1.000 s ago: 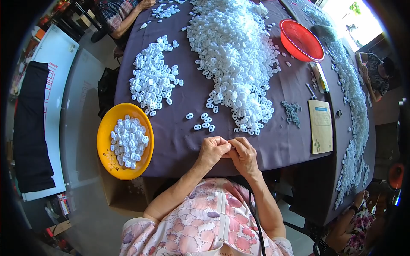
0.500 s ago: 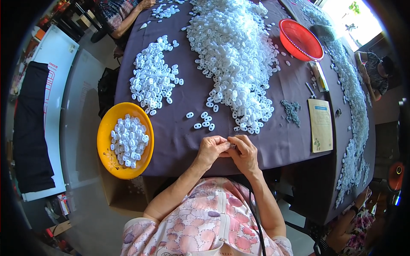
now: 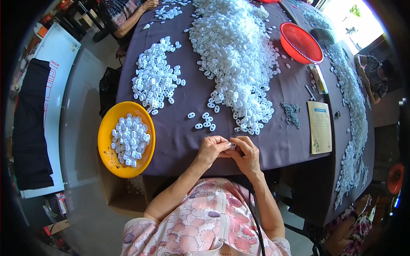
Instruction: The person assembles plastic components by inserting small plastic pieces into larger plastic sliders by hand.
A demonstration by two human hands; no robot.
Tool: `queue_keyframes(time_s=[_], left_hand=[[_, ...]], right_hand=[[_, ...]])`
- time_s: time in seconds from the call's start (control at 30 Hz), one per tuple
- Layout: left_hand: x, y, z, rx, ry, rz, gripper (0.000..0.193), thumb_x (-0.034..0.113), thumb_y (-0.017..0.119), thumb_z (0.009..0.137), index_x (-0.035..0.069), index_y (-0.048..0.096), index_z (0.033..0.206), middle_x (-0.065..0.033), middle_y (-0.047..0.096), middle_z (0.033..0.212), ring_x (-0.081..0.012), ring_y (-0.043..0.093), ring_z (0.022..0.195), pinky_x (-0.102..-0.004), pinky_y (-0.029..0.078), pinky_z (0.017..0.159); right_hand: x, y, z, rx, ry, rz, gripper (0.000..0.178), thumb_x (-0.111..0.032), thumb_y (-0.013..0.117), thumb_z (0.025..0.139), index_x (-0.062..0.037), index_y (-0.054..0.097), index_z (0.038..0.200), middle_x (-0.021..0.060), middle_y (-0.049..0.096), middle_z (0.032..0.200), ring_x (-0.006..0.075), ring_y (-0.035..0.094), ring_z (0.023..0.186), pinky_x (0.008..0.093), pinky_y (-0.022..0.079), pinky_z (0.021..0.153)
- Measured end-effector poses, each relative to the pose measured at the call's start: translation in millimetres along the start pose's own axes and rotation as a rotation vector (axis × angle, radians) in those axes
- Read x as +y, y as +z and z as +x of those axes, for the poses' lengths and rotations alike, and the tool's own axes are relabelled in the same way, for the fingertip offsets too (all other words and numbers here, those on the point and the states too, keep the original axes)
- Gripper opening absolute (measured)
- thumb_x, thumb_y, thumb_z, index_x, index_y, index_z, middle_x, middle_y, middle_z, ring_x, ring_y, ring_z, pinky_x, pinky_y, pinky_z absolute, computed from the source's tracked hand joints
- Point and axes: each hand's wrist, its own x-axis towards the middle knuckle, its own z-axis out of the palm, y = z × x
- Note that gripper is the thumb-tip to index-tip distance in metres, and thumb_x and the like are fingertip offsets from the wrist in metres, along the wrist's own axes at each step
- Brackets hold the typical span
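Left fingers (image 3: 223, 146), right fingers (image 3: 244, 145): pinched around one two-hole oval (image 3: 233, 146)
Yellow bowl (image 3: 105, 137): part-filled
Far white heap (image 3: 232, 55): large, seemingly unworked

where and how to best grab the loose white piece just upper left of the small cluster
Probably pinch the loose white piece by its two long sides, coming from above: it is oval, lies flat on the dark cloth and sits apart from the small cluster, so both sides are free.

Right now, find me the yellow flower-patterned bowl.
The yellow bowl sits left in the head view, at the near left corner of the purple cloth-covered table, below and left of a heap of white oval pieces.
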Motion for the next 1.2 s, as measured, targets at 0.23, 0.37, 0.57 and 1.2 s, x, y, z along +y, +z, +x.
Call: queue_keyframes(time_s=[0.23, 0.37, 0.57, 1.2], left_hand=[[-2.8, -0.3, 0.8, -0.014, 0.034, 0.034, 0.010, 0.007, 0.059, 0.085, -0.002, 0.062, 0.086, -0.0083, 0.065, 0.081, -0.0117, 0.063, 0.070, -0.0247, 0.056, 0.065], [-7.9, -5.6, 3.5, -0.016, 0.069, 0.103, 0.009, 0.006, 0.059, 0.085, -0.003, 0.062, 0.085, -0.0078, 0.065, 0.080, -0.0105, 0.063, 0.068, -0.0220, 0.054, 0.063], [-2.7, -2.5, 2.1, -0.025, 0.038, 0.108, 0.010, 0.006, 0.059, 0.085, -0.003, 0.062, 0.087, -0.0072, 0.065, 0.080, -0.0100, 0.063, 0.068, -0.0219, 0.054, 0.063], [-0.4, 2.3, -0.8, 0.015, 0.064, 0.167, 0.011, 0.005, 0.058, 0.085, -0.005, 0.062, 0.084, -0.0091, 0.064, 0.079, -0.0133, 0.064, 0.070, -0.0258, 0.056, 0.066]], right_hand=[[1.7, -1.4, -0.2, -0.016, -0.005, 0.023, 0.033, -0.002, 0.072, 0.068, -0.0034, 0.062, 0.100, 0.0080, 0.058, 0.092, 0.0167, 0.058, 0.067, 0.0264, 0.047, 0.058], [-5.4, -1.8, 0.9, -0.031, 0.009, 0.026, 0.033, -0.002, 0.072, 0.068, -0.0028, 0.061, 0.099, 0.0082, 0.058, 0.090, 0.0179, 0.058, 0.067, 0.0268, 0.048, 0.058], [1.2, 1.2, -0.9, -0.008, -0.047, -0.022, 0.032, -0.002, 0.072, 0.068, -0.0025, 0.061, 0.098, 0.0092, 0.058, 0.089, 0.0209, 0.059, 0.069, 0.0287, 0.049, 0.059], [7.7, 6.6, -2.9, 0.051, -0.183, -0.130, 0.028, -0.003, 0.067, 0.070, -0.0038, 0.058, 0.096, 0.0104, 0.057, 0.088, 0.0275, 0.059, 0.074, 0.0345, 0.050, 0.063]])
